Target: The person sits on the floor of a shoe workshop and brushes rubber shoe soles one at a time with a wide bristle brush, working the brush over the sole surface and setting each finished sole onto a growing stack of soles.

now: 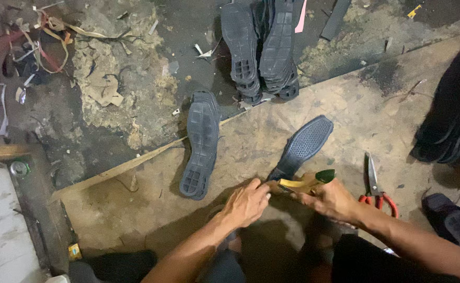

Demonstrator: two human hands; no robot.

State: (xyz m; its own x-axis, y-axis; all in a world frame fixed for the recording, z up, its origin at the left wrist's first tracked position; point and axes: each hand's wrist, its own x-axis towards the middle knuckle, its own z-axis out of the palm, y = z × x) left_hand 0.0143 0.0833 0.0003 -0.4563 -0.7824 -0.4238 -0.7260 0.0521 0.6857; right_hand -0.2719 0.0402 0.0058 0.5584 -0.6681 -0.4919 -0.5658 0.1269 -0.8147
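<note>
Seen from above: the left hand (246, 203) pinches the heel of a black sole (301, 147) lying on a board (135, 199). The right hand (332, 199) grips a yellow-handled brush (304, 183) against it. Scissors (375, 184) lie beside.

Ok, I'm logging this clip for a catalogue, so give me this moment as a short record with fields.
setting: worn wooden board on a dirty floor
left hand: pinches the heel end of a dark shoe sole
right hand: grip closed on a yellow tool with a green end, at the same sole
nearby: lone sole at the board's edge, stack of soles beyond it, red-handled scissors by the right hand
</note>
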